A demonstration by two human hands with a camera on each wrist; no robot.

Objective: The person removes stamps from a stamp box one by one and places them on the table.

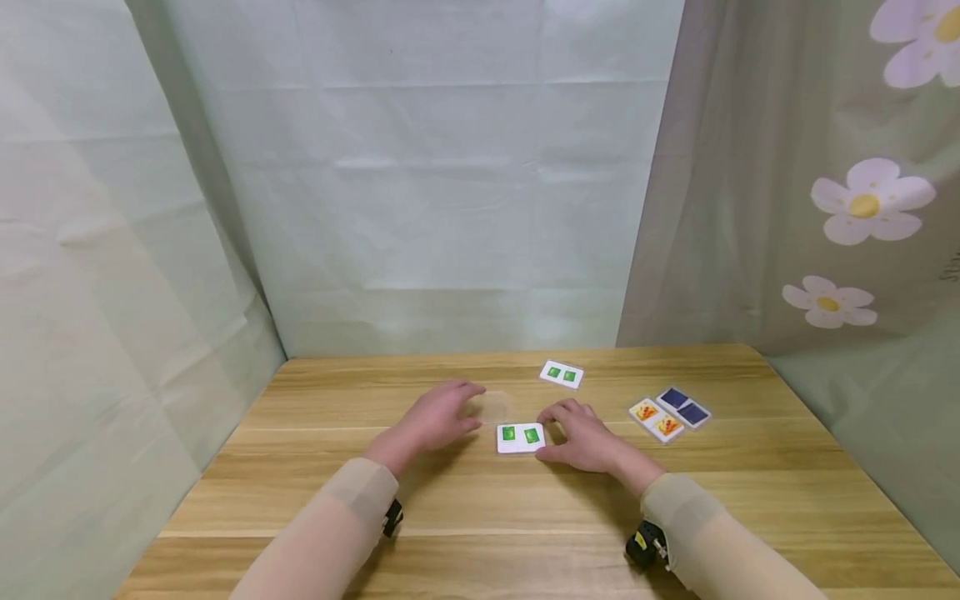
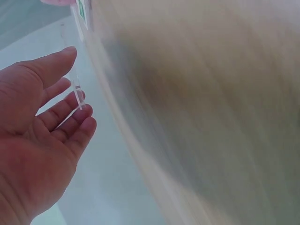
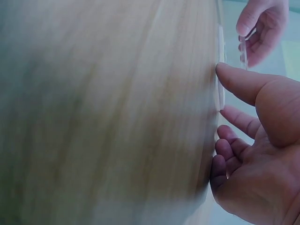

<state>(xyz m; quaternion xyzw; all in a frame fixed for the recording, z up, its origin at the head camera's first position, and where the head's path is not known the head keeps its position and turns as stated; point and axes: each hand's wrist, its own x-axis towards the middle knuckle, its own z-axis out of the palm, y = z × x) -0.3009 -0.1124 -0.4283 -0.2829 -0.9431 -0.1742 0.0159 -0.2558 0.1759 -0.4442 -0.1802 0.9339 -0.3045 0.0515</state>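
In the head view my left hand (image 1: 442, 417) is above the wooden table, left of centre. Its thumb and fingertips pinch the edge of a thin clear plastic cover (image 1: 493, 406), seen edge-on in the left wrist view as a clear sheet (image 2: 78, 89). A flat white card (image 1: 521, 437) bearing two green square pictures lies on the table just below the cover. My right hand (image 1: 583, 437) grips this card's right end between thumb and index finger; the other fingers are curled near the tabletop in the right wrist view.
Another flat card with two green squares (image 1: 562, 374) lies near the table's back edge. To the right lie a card with two orange-yellow pictures (image 1: 656, 419) and one with two dark blue squares (image 1: 683, 407), side by side. Curtains (image 1: 450, 208) hang around the table.
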